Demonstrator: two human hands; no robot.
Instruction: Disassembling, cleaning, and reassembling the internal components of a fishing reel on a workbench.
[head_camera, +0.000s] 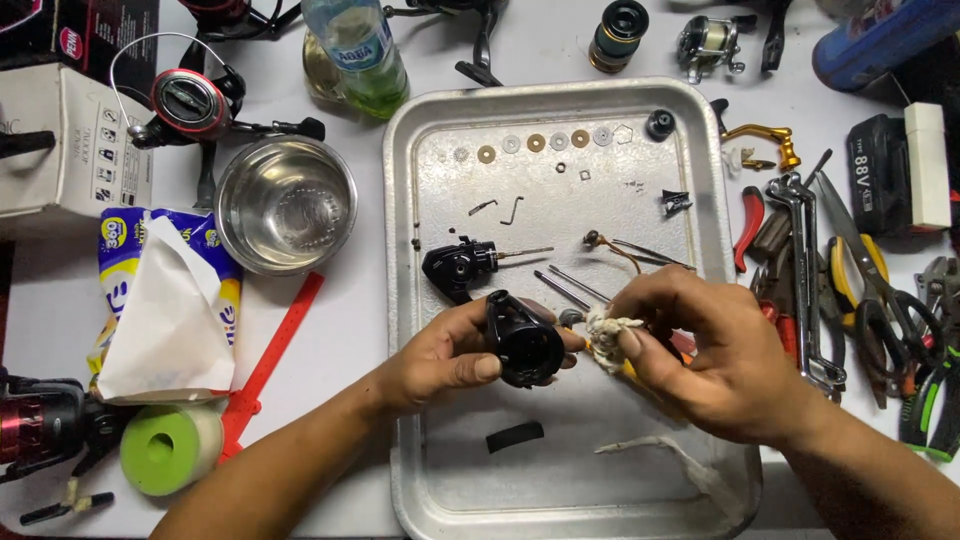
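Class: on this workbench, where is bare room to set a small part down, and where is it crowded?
Bare patches: the metal tray floor between the short black strip and the near rim, and its middle below the row of washers. Crowded: the pile of pliers and wrenches right of the tray.

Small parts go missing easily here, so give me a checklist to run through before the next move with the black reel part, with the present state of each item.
1. Black round reel housing firmly held in the left hand: ok, fingers wrap it over the tray.
2. Frayed whitish cloth wad pinched in the right hand: ok, beside the housing; contact cannot tell.
3. Row of small washers and discs lying apart in the silver metal tray: ok.
4. Second black reel body inside the tray: ok.
5. Short black curved strip clear of both hands: ok.
6. Housing interior clean: cannot tell.
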